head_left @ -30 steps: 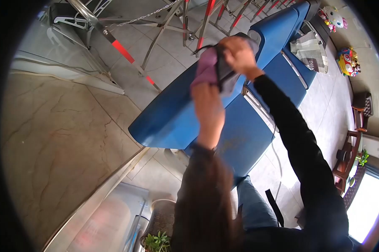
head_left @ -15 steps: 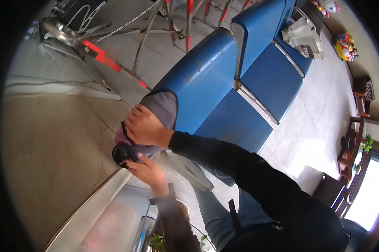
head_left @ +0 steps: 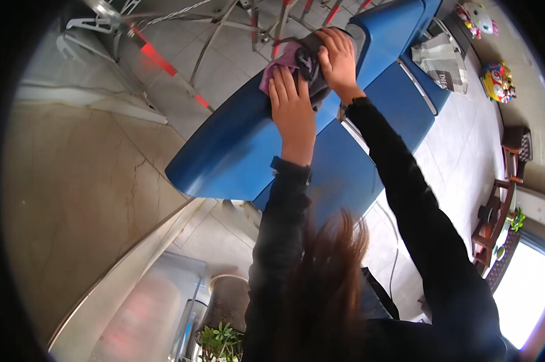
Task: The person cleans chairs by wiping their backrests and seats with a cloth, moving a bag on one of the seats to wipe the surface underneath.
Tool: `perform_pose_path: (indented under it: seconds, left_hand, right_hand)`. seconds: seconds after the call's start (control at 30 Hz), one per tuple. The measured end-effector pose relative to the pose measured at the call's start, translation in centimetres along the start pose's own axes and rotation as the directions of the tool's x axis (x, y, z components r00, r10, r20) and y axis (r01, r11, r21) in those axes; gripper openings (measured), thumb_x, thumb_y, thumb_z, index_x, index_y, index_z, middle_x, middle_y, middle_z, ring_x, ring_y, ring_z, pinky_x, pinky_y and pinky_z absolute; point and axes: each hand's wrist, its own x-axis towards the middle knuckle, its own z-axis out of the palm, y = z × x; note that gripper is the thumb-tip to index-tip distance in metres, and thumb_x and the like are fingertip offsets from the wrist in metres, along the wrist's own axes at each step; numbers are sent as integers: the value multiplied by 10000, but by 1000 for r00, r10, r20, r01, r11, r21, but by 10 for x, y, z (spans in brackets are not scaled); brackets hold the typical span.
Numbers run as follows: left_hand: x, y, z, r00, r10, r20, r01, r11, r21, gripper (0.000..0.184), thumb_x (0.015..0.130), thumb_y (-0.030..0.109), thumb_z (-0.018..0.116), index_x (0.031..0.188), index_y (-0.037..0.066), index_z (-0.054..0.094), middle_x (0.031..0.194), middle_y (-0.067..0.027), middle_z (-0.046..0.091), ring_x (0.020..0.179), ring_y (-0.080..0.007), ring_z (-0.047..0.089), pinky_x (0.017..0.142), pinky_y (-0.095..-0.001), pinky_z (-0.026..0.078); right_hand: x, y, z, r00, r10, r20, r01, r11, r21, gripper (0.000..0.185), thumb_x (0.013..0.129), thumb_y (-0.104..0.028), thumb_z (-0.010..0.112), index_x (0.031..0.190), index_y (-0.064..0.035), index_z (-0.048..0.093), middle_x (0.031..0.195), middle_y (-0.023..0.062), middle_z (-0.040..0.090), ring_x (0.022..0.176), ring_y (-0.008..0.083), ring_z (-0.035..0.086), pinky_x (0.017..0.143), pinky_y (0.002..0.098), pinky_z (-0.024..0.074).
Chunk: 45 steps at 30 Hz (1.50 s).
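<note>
A crumpled cloth, purple and dark grey, lies over the top edge of the blue seat's backrest. My left hand presses on its purple part with the fingers stretched out. On the grey part rests my right hand, fingers extended and the thumb apart. Both palms face the backrest, and the cloth is between them and the blue surface. Below the backrest is the blue seat.
More blue seats run to the upper right, with a printed bag on one. Red-and-silver metal barriers stand behind. A marble surface is at left, and a potted plant at the bottom.
Both hands and the cloth have moved from the near left end of the backrest up and right to its far end. The cloth is more bunched.
</note>
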Motion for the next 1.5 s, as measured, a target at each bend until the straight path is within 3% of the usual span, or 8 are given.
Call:
perform_pose_path:
  seconds: [0.13, 0.2, 0.27, 0.37, 0.6, 1.0, 1.27, 1.5]
  left_hand:
    - [-52, -55, -41, 998, -29, 56, 28, 999, 23, 237, 912, 157, 478, 1103, 33, 545, 1319, -216, 477, 1262, -391, 439, 1071, -516, 323]
    - [-89, -88, -82, 887, -393, 244, 448, 862, -239, 235, 918, 194, 508, 1049, 4, 551, 1309, -265, 466, 1241, -452, 430, 1048, -563, 326]
    - [-173, -147, -80, 979, -198, 50, 175, 938, 299, 257, 914, 212, 546, 1001, -30, 541, 1272, -335, 455, 1216, -512, 418, 1028, -605, 318]
    - [-196, -161, -128, 924, -341, 172, 265, 897, 354, 324, 895, 176, 606, 1085, -62, 495, 1260, -428, 381, 1195, -577, 399, 1033, -629, 308]
    - [-91, -109, -107, 984, -132, 119, 117, 985, 124, 471, 915, 316, 598, 1224, -20, 482, 1293, -371, 405, 1213, -523, 406, 1005, -593, 335]
    - [8, -35, -23, 980, -198, -4, 196, 974, -117, 469, 812, 286, 670, 1148, -10, 529, 1197, -294, 504, 1158, -420, 478, 1010, -504, 356]
    - [-125, -156, -143, 841, -523, 142, 512, 852, 105, 501, 868, 152, 556, 1279, -93, 408, 1257, -313, 455, 1188, -442, 441, 1015, -511, 355]
    - [-110, -129, -141, 891, -441, 109, 400, 875, 272, 497, 886, 113, 518, 1287, -140, 369, 1335, -340, 387, 1295, -469, 334, 1084, -534, 273]
  right_hand:
    - [-43, -107, 35, 940, 273, -207, -247, 958, 142, 414, 894, -214, 434, 1270, -64, 524, 1349, 157, 475, 1309, 382, 367, 1102, 558, 213]
    - [-60, -178, 44, 963, 248, -107, -220, 949, 226, 376, 875, -214, 431, 1188, -86, 595, 1250, 145, 558, 1230, 402, 449, 1056, 588, 260]
    - [-76, -249, 40, 950, 206, 234, -274, 910, 311, 390, 831, -222, 459, 1172, -142, 628, 1247, 79, 581, 1234, 299, 475, 1032, 543, 281]
    - [-102, -289, 47, 994, -44, 96, 13, 955, 295, 516, 755, -243, 510, 1263, -212, 597, 1330, -39, 545, 1239, 219, 473, 1093, 427, 207]
    - [-26, -151, 31, 996, -82, -25, 86, 974, 210, 219, 715, -244, 584, 857, -101, 672, 881, 76, 639, 860, 298, 588, 803, 425, 465]
    - [53, -42, 42, 692, 225, 686, 166, 875, -454, 281, 801, -346, 559, 848, -147, 751, 857, 98, 706, 902, 318, 670, 808, 440, 497]
    - [-14, -313, 48, 839, -152, 523, 123, 988, 90, 223, 771, -273, 584, 665, -97, 669, 711, 78, 659, 735, 267, 628, 711, 384, 471]
    - [-11, -263, 38, 901, -226, 371, 55, 907, 418, 227, 764, -261, 601, 673, -55, 629, 676, 93, 612, 744, 284, 602, 735, 401, 469]
